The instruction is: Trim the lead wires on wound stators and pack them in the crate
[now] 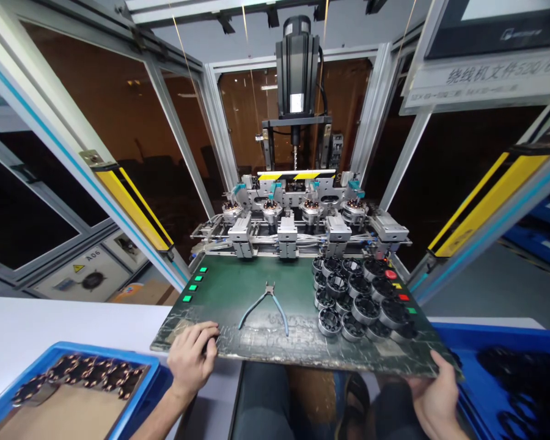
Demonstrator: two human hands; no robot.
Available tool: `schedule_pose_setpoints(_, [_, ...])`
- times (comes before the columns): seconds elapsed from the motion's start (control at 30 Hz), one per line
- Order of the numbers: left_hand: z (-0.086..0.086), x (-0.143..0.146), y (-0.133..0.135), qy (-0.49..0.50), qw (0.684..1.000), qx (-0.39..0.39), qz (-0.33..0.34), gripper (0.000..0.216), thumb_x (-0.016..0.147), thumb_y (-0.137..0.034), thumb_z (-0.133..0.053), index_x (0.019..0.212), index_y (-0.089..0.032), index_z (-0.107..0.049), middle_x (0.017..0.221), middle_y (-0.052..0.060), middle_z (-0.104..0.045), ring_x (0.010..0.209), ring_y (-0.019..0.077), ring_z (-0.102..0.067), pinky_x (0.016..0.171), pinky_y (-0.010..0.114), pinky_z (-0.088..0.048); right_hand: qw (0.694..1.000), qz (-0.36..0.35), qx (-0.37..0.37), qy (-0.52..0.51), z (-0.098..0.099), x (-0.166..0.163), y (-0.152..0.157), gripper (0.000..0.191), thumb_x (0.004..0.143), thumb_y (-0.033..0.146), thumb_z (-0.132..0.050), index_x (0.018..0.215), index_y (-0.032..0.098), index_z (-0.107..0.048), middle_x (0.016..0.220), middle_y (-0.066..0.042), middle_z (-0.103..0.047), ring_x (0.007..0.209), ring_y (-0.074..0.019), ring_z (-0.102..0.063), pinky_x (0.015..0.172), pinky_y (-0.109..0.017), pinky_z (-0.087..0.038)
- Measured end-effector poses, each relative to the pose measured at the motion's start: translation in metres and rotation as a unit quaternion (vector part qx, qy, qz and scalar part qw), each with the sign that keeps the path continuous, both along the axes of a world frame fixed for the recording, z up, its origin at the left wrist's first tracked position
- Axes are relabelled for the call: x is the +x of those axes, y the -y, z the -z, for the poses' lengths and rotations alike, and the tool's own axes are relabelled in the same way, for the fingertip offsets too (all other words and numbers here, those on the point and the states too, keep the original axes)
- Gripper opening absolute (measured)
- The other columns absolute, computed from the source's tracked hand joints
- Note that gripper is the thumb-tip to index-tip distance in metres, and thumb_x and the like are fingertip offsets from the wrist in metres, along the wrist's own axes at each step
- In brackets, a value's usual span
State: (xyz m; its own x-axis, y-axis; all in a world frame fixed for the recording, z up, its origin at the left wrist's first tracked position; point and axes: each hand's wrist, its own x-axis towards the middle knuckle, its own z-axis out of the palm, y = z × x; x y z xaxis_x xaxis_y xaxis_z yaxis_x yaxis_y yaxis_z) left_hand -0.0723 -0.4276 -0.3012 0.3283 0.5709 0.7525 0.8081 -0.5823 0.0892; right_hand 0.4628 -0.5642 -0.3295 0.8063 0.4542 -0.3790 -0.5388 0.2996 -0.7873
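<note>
At 12 o'clock a metal-framed machine (373,110) is seen, and at 6 o'clock, before it, a scuffed green worktop (229,287) is set. The worktop is flanked by a blue bin (486,339) at 4 o'clock, heaped with dark parts (508,366), and a blue tray (153,366) at 8 o'clock. A black motor (297,73) is mounted high on the machine.

By the right hand (437,397), at the worktop's 4 o'clock, the near edge is grasped, thumb on top and palm below. The left hand (192,357) is rested, fingers curled, at its 8 o'clock; whether anything is clenched beneath cannot be told.

A pile of ring-shaped cores (365,310) is gathered at its 3 o'clock. Blue-handled pliers (269,292) are laid left of its centre, handles spread towards 6 o'clock. Green buttons (192,287) are lined up at 10 o'clock.
</note>
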Motion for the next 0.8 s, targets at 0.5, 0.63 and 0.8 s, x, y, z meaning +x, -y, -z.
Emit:
schedule_pose_setpoints(0.5, [-0.0045,0.0023,0.0018,-0.007,1.0,0.004,0.007,0.018,0.106,-0.016,-0.063,0.11,-0.028,-0.075,0.115,0.002,-0.085,0.101,0.0239,-0.076,0.09,0.04,-0.051,1.0,0.005,-0.003,-0.008,-0.0085,-0.0023,0.0009,0.048,0.07,0.041,-0.084,0.114,0.022,-0.081,0.092,0.0,-0.087,0.091,-0.0308,-0.083,0.091,-0.049,-0.072])
schedule_pose_setpoints(0.63, [-0.0036,0.0021,0.0011,-0.006,1.0,0.003,0.007,0.018,0.107,-0.016,-0.062,0.11,-0.028,-0.075,0.115,0.002,-0.085,0.102,0.0243,-0.076,0.091,0.04,-0.051,1.0,0.009,-0.006,-0.007,-0.0069,-0.0009,0.0002,0.05,0.069,0.041,-0.085,0.116,0.021,-0.081,0.092,0.0,-0.087,0.091,-0.0309,-0.083,0.092,-0.05,-0.072])
schedule_pose_setpoints(0.8, [-0.0042,0.0024,0.0005,-0.002,1.0,0.005,0.007,0.018,0.106,-0.015,-0.062,0.108,-0.027,-0.076,0.114,0.002,-0.085,0.102,0.024,-0.075,0.091,0.039,-0.051,1.0,0.011,-0.011,-0.004,-0.0047,0.0002,0.0002,0.05,0.071,0.039,-0.083,0.118,0.022,-0.08,0.096,0.0,-0.087,0.101,-0.0325,-0.084,0.093,-0.049,-0.072])
